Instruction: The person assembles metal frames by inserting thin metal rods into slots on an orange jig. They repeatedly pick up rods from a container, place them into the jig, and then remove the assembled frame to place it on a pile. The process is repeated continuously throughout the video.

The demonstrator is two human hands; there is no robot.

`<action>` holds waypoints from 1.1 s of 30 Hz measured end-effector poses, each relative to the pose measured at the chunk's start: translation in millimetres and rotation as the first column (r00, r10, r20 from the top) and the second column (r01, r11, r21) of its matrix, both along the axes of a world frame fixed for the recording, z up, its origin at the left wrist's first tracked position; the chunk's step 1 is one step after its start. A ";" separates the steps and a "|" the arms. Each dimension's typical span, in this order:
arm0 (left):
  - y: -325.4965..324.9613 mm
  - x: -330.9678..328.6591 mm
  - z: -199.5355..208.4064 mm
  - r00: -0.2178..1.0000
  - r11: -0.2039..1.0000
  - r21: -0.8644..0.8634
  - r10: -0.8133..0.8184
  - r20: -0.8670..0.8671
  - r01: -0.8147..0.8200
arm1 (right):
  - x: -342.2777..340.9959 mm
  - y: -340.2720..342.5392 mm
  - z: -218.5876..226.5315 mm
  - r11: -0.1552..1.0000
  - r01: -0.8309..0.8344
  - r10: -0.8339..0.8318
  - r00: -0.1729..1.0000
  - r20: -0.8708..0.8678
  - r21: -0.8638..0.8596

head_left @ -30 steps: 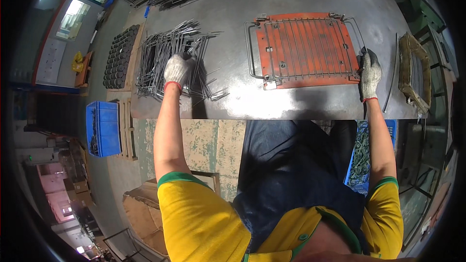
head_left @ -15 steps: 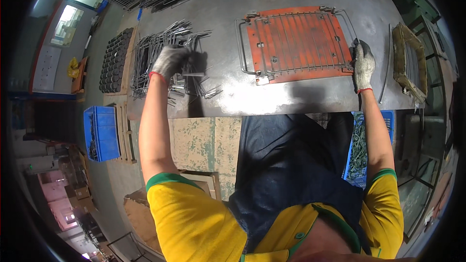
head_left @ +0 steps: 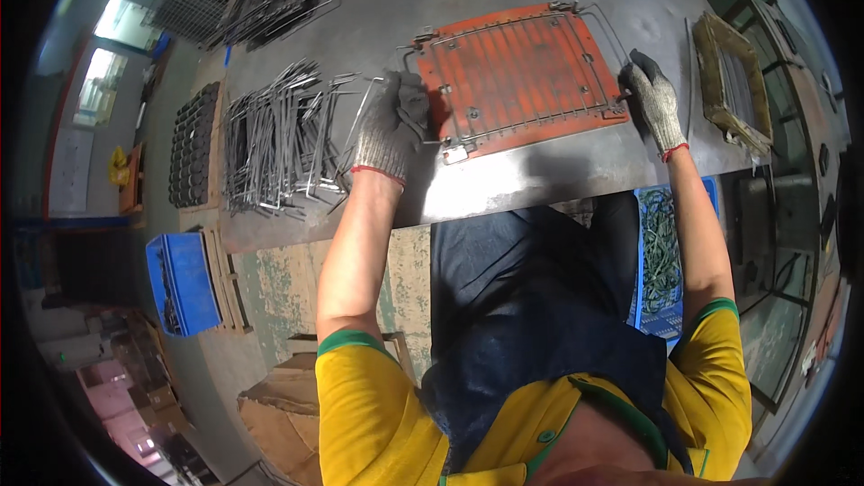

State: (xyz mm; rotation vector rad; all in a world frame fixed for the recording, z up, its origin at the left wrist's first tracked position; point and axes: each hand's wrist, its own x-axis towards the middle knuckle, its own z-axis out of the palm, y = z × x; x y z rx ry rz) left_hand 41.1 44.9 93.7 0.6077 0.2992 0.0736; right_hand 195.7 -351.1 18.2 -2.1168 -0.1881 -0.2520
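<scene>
An orange-red plate (head_left: 522,76) lies on the metal table, fitted with small clips and blocks along its edges. Several parallel thin wires run across it, with longer rods along the far and near sides. My left hand (head_left: 389,126), in a grey-and-white glove, is closed beside the plate's left edge. A bent wire rod (head_left: 364,106) sticks out from its fingers. At the plate's right edge, my gloved right hand (head_left: 657,106) closes its fingers on a U-shaped wire rod (head_left: 608,29) that juts out there. Its fingertips are partly hidden.
Left of my left hand lies a heap of bent wire rods (head_left: 279,135). Wire frames (head_left: 279,0) are stacked farther back. A wooden box (head_left: 711,72) of rods stands at the right table end. Blue crates (head_left: 183,283) and dark round parts (head_left: 193,144) flank the table.
My left hand has moved right, from the wire heap to the plate's left edge, with a bent rod in it. My right hand stays at the plate's right edge. The view has shifted slightly.
</scene>
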 end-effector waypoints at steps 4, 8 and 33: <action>-3.6 22.4 -14.4 1.000 0.996 -0.083 0.024 -0.005 -0.024 | -16.9 -16.5 16.1 0.984 0.125 -0.133 0.990 0.054 0.126; -24.0 18.6 -4.6 0.996 0.900 0.429 0.053 0.076 -0.081 | -56.5 11.7 37.8 0.935 0.027 -0.025 1.000 -0.009 0.355; -130.1 17.7 29.8 0.985 0.912 0.379 -0.116 -0.128 0.156 | -159.8 87.5 85.4 0.741 0.010 0.387 0.811 -0.439 0.671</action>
